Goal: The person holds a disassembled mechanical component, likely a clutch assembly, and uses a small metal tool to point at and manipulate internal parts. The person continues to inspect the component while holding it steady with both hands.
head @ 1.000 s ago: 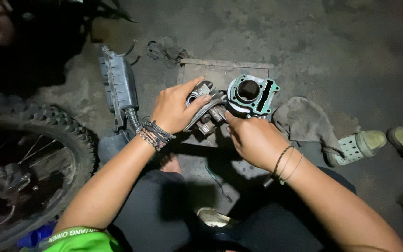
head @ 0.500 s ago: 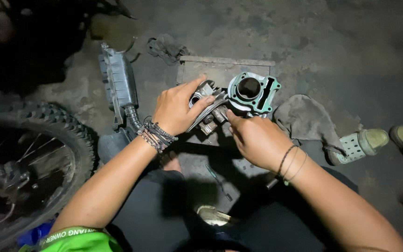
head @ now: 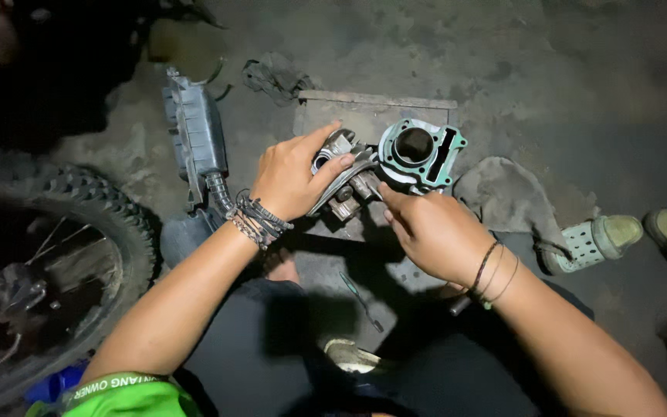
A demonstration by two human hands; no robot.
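Engine cylinder (head: 418, 154), teal-rimmed with a round bore, held low over a flat grey slab (head: 372, 112) on the concrete floor (head: 550, 69). Lower end of it hidden behind a grimy metal part (head: 345, 181) and both hands; how the two pieces join, impossible to make out in the dim light. Sits just beyond the fingertips, to the right of the left hand (head: 291, 177) and above the right hand (head: 434, 232). Left hand draped over the metal part from the left, thumb pressed along its curved edge, fingers wrapped over the top, wrist ringed with dark bracelets. Right hand reaching up from below, fingers pinched at the cylinder's base, palm side out of sight, thin bands on the wrist. Both forearms stretched forward from the bottom corners. Knobby tyre (head: 55, 255) cut off at left, grey rag (head: 507, 197) and pale clog (head: 592, 241) at right, small screwdriver (head: 360, 301) near the knees.
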